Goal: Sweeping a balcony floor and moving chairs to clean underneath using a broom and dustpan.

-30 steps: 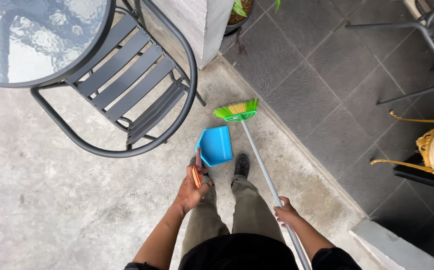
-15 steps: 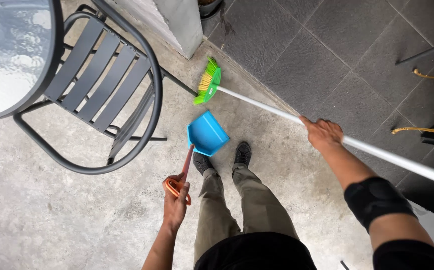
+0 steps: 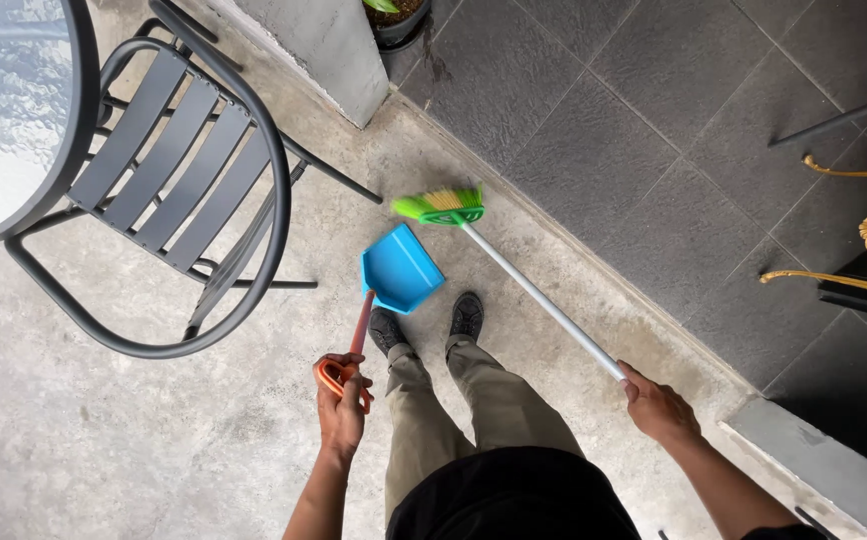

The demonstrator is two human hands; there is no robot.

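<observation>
The left hand [image 3: 342, 405] has its fingers curled tight round the orange grip of a long-handled blue dustpan [image 3: 401, 268], whose pan sits on the concrete just ahead of the shoes, near the middle of the frame. The right hand [image 3: 659, 408], lower right, is wrapped closed round the pale pole of a broom [image 3: 534, 295]; its green bristle head lies just above the pan's open edge, close but not touching. To sweep well here, I would keep the pan's lip flat against the floor and draw the bristles in short, low strokes towards it. A slatted metal chair [image 3: 169, 170] stands upper left.
</observation>
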